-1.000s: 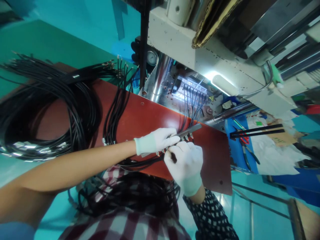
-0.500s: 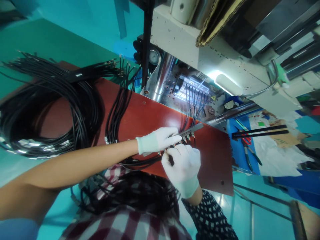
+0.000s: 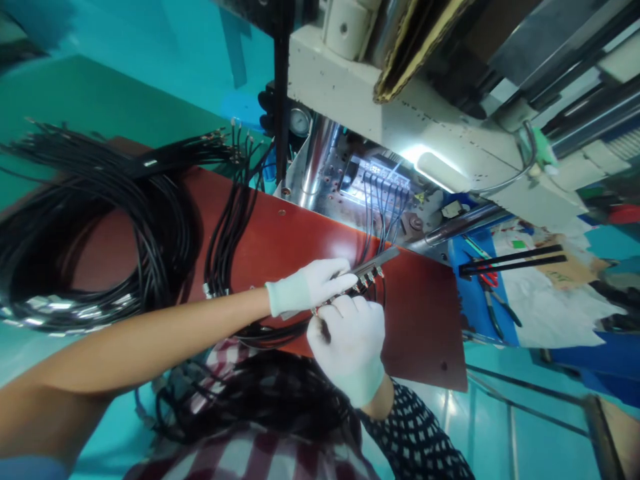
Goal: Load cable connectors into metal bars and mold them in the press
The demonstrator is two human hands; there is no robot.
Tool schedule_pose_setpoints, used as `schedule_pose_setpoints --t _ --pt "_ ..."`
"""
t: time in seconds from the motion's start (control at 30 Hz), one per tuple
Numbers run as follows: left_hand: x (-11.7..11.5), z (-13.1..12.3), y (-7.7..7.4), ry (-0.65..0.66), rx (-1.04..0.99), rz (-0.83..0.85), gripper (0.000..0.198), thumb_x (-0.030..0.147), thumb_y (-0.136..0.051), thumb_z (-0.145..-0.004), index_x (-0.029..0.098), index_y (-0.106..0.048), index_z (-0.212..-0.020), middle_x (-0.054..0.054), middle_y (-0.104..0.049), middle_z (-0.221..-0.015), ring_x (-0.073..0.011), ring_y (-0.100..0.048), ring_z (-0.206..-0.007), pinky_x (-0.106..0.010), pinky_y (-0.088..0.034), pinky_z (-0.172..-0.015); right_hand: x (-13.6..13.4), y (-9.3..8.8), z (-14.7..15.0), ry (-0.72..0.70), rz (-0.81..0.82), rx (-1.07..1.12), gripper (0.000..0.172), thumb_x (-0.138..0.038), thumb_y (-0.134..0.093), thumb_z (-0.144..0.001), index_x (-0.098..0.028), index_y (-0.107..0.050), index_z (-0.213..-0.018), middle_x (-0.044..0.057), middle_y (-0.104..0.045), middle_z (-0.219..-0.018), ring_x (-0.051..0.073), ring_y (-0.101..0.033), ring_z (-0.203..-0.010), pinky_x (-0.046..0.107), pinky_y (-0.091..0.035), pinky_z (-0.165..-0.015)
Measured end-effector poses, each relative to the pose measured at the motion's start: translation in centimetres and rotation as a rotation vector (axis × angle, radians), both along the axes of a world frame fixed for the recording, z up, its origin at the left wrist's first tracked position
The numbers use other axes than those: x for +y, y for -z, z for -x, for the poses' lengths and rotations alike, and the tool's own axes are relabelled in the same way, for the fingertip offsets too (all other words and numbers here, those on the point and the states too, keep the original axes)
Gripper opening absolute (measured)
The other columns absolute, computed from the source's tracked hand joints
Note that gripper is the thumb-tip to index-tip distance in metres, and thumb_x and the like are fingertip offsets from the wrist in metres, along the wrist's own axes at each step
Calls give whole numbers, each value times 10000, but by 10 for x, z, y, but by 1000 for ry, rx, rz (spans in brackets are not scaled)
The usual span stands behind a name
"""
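My left hand (image 3: pixel 320 283), in a white glove, is closed around a grey metal bar (image 3: pixel 384 258) held slantwise above the red-brown board. Along the bar's near edge sits a row of small metal cable terminals (image 3: pixel 371 275). My right hand (image 3: pixel 349 343), gloved too, is curled with thumb and fingers pressed together right below the bar's left part. Whatever is between those fingers is hidden. Black cables (image 3: pixel 280 330) run beneath both hands toward my lap.
A press with a lit metal die (image 3: pixel 377 183) stands behind the board (image 3: pixel 415 327); thin cables run out of it. Coiled black cables (image 3: pixel 165 247) lie on the left. Pliers (image 3: pixel 493 307) rest on a blue surface at right, near white paper (image 3: pixel 540 313).
My right hand has slid slightly left along the row of terminals, still curled. My left hand keeps its grip on the bar. The whole view has shifted a little.
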State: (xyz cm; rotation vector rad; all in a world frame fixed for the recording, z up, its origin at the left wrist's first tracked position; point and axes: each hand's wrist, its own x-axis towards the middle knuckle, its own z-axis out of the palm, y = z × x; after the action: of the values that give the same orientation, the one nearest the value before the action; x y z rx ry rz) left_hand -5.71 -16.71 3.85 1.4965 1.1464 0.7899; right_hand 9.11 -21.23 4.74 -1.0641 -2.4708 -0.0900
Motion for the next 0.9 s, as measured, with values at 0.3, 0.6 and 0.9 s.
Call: schedule_pose_setpoints --t 0.3,0.6,0.9 --pt "-2 0 -1 22 14 64 423 569 -406 -965 187 -442 -787 44 -451 -710 -123 -454 -655 -257 -377 -608 46 -28 -53 245 -37 142 51 -278 -701 -860 -240 -711 -893 9 -676 -847 179 -559 -815 341 -324 -744" --pt "-2 -2 -3 25 70 14 423 562 -396 -969 190 -433 -772 40 -446 -716 -137 -434 -674 -275 -366 -639 73 -18 -56 255 -48 69 94 -205 -706 -782 -213 -665 -698 -14 -588 -681 166 -498 -721 327 -278 -689" --pt "0 -1 -15 44 142 -16 434 567 -380 -965 190 -429 -757 32 -444 -713 -142 -424 -676 -276 -348 -634 87 -39 -80 210 -7 59 100 -295 -667 -895 -224 -719 -940 7 -694 -917 160 -580 -842 311 -355 -729"
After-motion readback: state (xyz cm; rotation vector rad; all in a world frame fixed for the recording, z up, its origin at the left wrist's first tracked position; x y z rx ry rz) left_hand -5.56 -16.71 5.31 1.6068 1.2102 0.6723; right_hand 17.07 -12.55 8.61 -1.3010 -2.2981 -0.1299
